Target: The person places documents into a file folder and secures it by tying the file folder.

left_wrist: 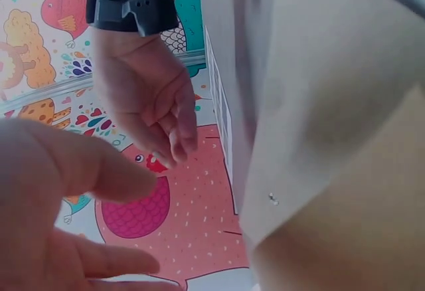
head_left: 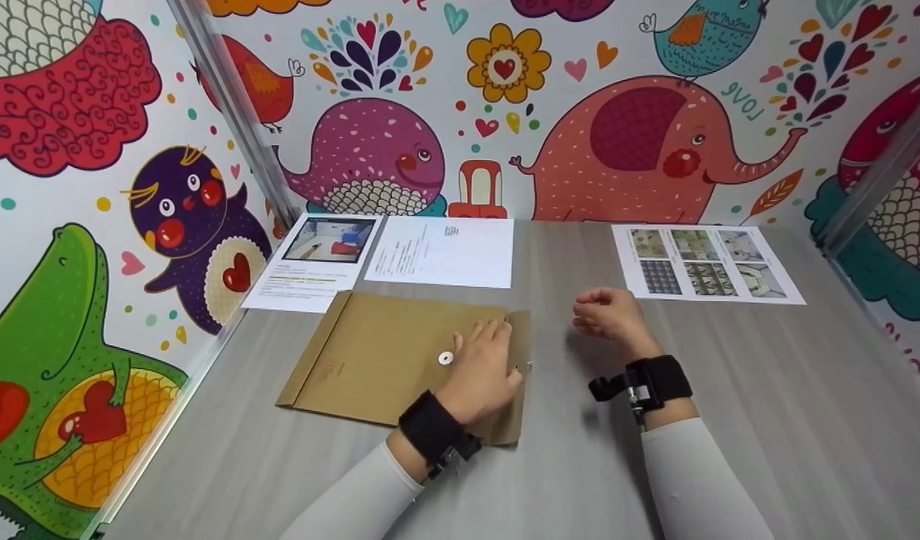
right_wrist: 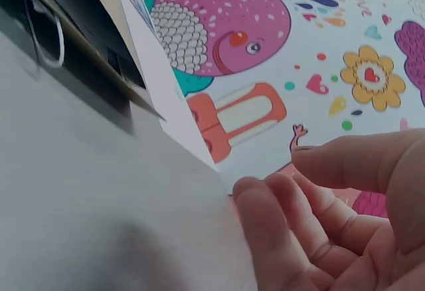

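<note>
Brown kraft envelope (head_left: 385,360), one only, lies under the flat, straight fingers (head_left: 494,337) of the left hand (head_left: 479,371). Right of the envelope, the right hand (head_left: 610,315) hovers loosely curled, holding nothing. Beyond the envelope lie three printed sheets (head_left: 441,251).

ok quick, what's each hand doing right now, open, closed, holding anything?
Left hand: open, lying flat on the brown paper string-tie envelope.
Right hand: open, fingers loosely curled, holding nothing, just above the grey wood-grain table.

White sleeves (head_left: 693,472), black wrist straps (head_left: 659,379) on both arms
</note>
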`<state>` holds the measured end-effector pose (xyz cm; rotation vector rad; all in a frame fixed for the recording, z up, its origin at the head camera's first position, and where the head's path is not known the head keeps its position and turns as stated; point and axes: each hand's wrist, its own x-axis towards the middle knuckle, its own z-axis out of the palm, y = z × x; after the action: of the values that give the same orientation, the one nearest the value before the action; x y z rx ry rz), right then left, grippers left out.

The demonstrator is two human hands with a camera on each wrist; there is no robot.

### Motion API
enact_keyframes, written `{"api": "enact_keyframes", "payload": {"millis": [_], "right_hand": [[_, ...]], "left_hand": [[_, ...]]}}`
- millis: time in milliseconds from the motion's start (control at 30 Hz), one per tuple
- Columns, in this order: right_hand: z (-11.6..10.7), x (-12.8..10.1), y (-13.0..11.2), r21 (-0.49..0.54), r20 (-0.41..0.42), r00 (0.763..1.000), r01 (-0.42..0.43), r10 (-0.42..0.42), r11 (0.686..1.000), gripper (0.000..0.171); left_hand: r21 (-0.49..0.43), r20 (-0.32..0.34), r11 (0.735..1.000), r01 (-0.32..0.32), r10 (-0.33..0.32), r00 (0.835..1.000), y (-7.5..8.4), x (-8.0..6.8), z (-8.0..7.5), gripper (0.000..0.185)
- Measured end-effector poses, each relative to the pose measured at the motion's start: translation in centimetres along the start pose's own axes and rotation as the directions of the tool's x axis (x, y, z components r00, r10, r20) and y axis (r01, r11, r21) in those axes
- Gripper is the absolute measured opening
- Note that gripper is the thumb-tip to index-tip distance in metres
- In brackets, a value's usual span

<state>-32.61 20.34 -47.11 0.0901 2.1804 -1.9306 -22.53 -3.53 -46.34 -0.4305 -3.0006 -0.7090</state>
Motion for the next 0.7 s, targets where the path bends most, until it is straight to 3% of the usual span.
{"api": "enact_keyframes", "payload": {"millis": [167,333,700], "right_hand": [[-1.6,0.3,0.2,-0.045,0.004,0.999,-0.039,0.039,0.998,0.025],[-3.1,0.4,0.8,-0.034,-0.04,0.996,-0.081,0.08,0.996,0.018],[-5.2,0.8,2.7,0.182,-0.063,0.989,-0.121,0.134,0.976,0.008]], "left_hand": [[-0.033,-0.003,0.999,-0.01,0.01,1.0,0.0,0.1,0.4,0.065],[-0.049,-0.004,0.999,-0.024,0.024,1.0,0.0,0.3,0.9,0.064],[-0.054,-0.004,0.999,-0.008,0.008,1.0,-0.2,1.1,1.0,0.065]]}}
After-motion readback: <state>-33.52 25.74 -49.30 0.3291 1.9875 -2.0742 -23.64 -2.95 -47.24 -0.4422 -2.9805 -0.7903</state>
